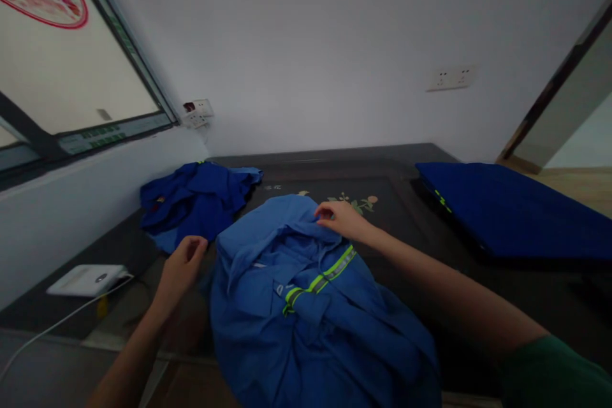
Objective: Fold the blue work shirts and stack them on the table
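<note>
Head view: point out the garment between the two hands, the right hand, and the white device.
Garment (310, 338): head view, on the rumpled cloth below the reflective stripe.
Right hand (346, 220): head view, on its back.
White device (83, 280): head view, on its top face.

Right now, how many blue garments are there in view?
3: a crumpled left garment, a middle garment in front, and a flat right garment. Others may be hidden underneath.

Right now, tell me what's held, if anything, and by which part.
The right hand seems to pinch the front blue garment at its upper edge; the left hand shows no visible hold.
</note>
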Tool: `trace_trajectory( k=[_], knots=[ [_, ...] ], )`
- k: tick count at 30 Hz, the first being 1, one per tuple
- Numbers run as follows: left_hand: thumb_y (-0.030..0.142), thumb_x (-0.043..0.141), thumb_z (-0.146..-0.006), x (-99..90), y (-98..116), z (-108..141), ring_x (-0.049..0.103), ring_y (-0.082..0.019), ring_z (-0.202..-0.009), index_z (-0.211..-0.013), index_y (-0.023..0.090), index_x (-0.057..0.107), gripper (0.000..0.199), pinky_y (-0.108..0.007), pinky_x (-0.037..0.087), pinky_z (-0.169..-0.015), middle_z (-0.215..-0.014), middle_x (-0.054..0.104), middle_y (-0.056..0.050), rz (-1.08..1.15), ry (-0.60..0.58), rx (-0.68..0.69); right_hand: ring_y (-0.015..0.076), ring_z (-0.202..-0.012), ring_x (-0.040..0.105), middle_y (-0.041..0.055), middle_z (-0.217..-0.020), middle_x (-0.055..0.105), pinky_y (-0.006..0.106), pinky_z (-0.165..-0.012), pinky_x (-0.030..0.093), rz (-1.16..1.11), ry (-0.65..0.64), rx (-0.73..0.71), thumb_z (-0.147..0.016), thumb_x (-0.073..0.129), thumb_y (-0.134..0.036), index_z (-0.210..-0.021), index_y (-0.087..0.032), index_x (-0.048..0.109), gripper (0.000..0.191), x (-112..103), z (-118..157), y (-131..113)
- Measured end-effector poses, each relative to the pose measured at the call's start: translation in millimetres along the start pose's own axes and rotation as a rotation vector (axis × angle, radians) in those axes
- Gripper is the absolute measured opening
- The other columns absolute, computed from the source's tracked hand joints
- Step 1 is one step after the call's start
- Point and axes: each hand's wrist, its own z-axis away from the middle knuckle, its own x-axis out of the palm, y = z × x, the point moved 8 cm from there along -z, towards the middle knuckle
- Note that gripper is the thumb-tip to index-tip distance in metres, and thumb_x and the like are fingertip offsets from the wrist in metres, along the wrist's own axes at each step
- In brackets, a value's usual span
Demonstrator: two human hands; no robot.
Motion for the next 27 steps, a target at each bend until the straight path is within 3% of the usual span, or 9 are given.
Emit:
trace_trajectory(
  k=[3,6,9,12,16,19,21,23,27],
  knots=[
    [0.058,0.047,-0.082,14.4,40,44,0.063,-0.020,-0.070,-0.083,0.022,0.059,0.038,-0.027,0.047,-0.065,-0.075,0.066,-0.002,-0.173,-0.146,0.130,0.0180,-0.081,0.063,0.0060,-0.089,0.069,0.027,-0.072,0.045,0.067,-0.051,0.042,-0.076,0.074,-0.026,-0.100,-0.015,0.067,0.028,23,-1,26],
    [0.059,0.050,-0.082,39.9,65,71,0.065,-0.024,-0.076,-0.091,0.021,0.059,0.040,-0.029,0.047,-0.067,-0.083,0.068,-0.006,-0.393,-0.183,0.183,0.0213,-0.092,0.063,0.0080,-0.099,0.068,0.029,-0.076,0.045,0.139,-0.054,0.009,-0.072,0.077,-0.032,-0.108,-0.018,0.064,0.040,38,3,27],
    [0.057,0.053,-0.082,66.0,61,69,0.067,-0.030,-0.086,-0.098,0.016,0.059,0.045,-0.032,0.048,-0.070,-0.096,0.069,-0.015,-0.588,-0.204,0.144,0.0239,-0.097,0.061,0.0086,-0.102,0.067,0.030,-0.078,0.044,0.224,-0.059,0.023,-0.069,0.079,-0.030,-0.108,-0.019,0.064,0.043,43,1,25],
    [0.049,0.054,-0.083,78.5,43,52,0.067,-0.030,-0.085,-0.093,0.016,0.061,0.035,-0.032,0.048,-0.070,-0.090,0.071,-0.014,-0.596,-0.241,0.115,0.0216,-0.088,0.062,0.0066,-0.091,0.068,0.027,-0.072,0.042,0.241,-0.074,0.054,-0.073,0.073,-0.021,-0.092,-0.019,0.068,0.020,38,-3,28],
    [0.040,0.061,-0.077,70.6,34,37,0.066,-0.024,-0.080,-0.079,0.020,0.064,0.021,-0.030,0.049,-0.070,-0.077,0.070,-0.005,-0.162,-0.315,0.117,0.0168,-0.079,0.060,0.0039,-0.083,0.066,0.024,-0.069,0.040,0.187,-0.015,0.063,-0.077,0.059,-0.010,-0.084,-0.017,0.065,0.011,9,-6,30],
    [0.044,0.070,-0.071,65.1,37,34,0.065,-0.020,-0.072,-0.086,0.017,0.066,0.032,-0.028,0.051,-0.065,-0.076,0.070,-0.003,0.351,-0.436,-0.044,0.0148,-0.075,0.057,0.0030,-0.082,0.064,0.023,-0.066,0.040,0.033,0.034,0.018,-0.078,0.055,-0.011,-0.084,-0.016,0.059,0.009,-20,-4,22],
    [0.041,0.072,-0.071,63.4,47,32,0.066,-0.018,-0.071,-0.092,0.016,0.066,0.033,-0.027,0.053,-0.066,-0.079,0.071,-0.004,0.633,-0.448,-0.153,0.0140,-0.073,0.056,0.0021,-0.080,0.062,0.023,-0.065,0.039,-0.050,0.061,-0.042,-0.078,0.054,-0.013,-0.083,-0.017,0.056,0.006,-39,-1,11],
    [0.035,0.069,-0.076,64.5,60,29,0.066,-0.017,-0.073,-0.093,0.016,0.066,0.025,-0.027,0.055,-0.069,-0.081,0.071,-0.003,0.812,-0.417,-0.229,0.0136,-0.071,0.054,0.0009,-0.077,0.060,0.023,-0.064,0.038,-0.081,0.101,-0.086,-0.078,0.053,-0.014,-0.083,-0.017,0.054,0.006,-60,3,0],
    [0.023,0.058,-0.086,78.0,80,28,0.066,-0.013,-0.072,-0.098,0.016,0.066,0.016,-0.022,0.056,-0.069,-0.083,0.070,-0.003,0.947,-0.423,-0.346,0.0124,-0.065,0.051,-0.0007,-0.071,0.057,0.023,-0.060,0.036,-0.075,0.210,-0.068,-0.078,0.052,-0.015,-0.083,-0.018,0.054,0.006,-102,18,-7]
  ],
)
